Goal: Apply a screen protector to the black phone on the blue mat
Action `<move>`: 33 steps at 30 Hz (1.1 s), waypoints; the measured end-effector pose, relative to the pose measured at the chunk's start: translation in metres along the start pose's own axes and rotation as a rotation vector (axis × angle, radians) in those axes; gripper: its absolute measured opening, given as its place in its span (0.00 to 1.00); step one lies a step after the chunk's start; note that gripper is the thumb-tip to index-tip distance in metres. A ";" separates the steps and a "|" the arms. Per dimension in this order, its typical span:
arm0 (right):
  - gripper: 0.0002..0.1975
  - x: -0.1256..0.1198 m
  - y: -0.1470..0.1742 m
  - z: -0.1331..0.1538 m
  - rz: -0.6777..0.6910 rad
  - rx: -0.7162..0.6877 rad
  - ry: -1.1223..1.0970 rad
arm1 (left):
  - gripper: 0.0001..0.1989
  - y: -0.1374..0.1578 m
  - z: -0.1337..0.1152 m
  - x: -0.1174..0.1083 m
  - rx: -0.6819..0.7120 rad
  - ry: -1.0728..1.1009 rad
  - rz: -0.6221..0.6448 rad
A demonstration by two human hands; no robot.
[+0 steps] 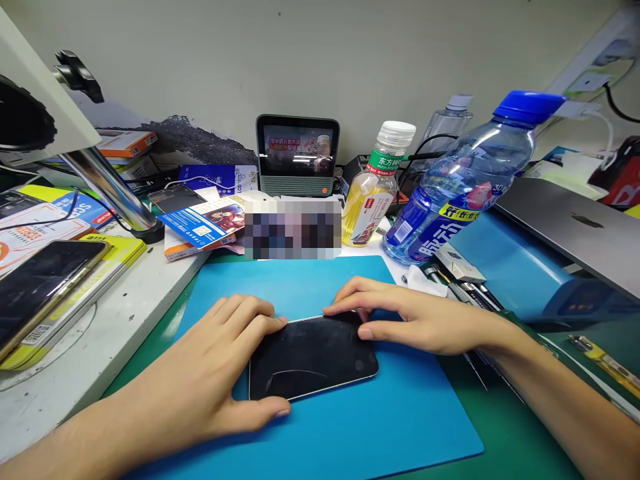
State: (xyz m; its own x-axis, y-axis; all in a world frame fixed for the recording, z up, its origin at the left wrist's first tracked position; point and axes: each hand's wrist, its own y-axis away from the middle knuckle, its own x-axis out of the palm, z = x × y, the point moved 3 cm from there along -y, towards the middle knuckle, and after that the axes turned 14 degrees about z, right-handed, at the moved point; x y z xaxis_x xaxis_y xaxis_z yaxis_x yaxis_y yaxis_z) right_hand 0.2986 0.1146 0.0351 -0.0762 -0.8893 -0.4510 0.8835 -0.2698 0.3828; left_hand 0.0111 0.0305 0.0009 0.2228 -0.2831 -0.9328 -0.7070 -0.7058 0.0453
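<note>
Phone: a dark phone (313,357) lies flat, screen up and unlit, on the blue mat (400,427), near the mat's middle and just in front of me.
Left hand: my left hand (215,373) grips the phone's left end; the fingers (255,317) curl over its far edge and the thumb (260,407) presses against its near edge, so that end sits pinched between them.
Right hand: my right hand (420,317) rests on the phone's far right corner; the fingers (350,300) lie close together along the far edge, and the thumb (373,332) touches the glass at the right end.
Mat: it lies on a green bench top (510,440).
Behind the mat: a small screen (297,155) stands against the wall, showing a picture.
Right of the mat: a bottle with yellow liquid (373,193) stands upright; a blue-capped bottle (465,180) stands beside it, leaning in this view.
Far right: a closed grey laptop (580,227) rests on a blue box (520,273).
Left side: a second phone (40,283) lies on yellow packs on the white ledge (115,327), well apart from my hands.
</note>
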 end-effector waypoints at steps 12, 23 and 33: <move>0.33 0.000 -0.003 0.000 0.033 0.102 -0.059 | 0.31 -0.002 0.000 0.000 -0.018 0.020 0.034; 0.27 0.000 0.000 -0.001 0.000 0.083 -0.050 | 0.29 0.000 -0.001 -0.004 -0.024 0.045 0.017; 0.25 0.001 -0.001 -0.002 -0.003 0.059 -0.034 | 0.29 -0.002 -0.002 -0.003 -0.011 0.013 0.033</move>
State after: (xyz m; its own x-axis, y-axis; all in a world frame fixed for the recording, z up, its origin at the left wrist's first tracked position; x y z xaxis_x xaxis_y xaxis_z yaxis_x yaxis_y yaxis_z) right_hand 0.2989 0.1152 0.0326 -0.0954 -0.9004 -0.4245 0.8546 -0.2928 0.4289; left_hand 0.0131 0.0315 0.0038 0.2082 -0.3142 -0.9262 -0.7065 -0.7032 0.0798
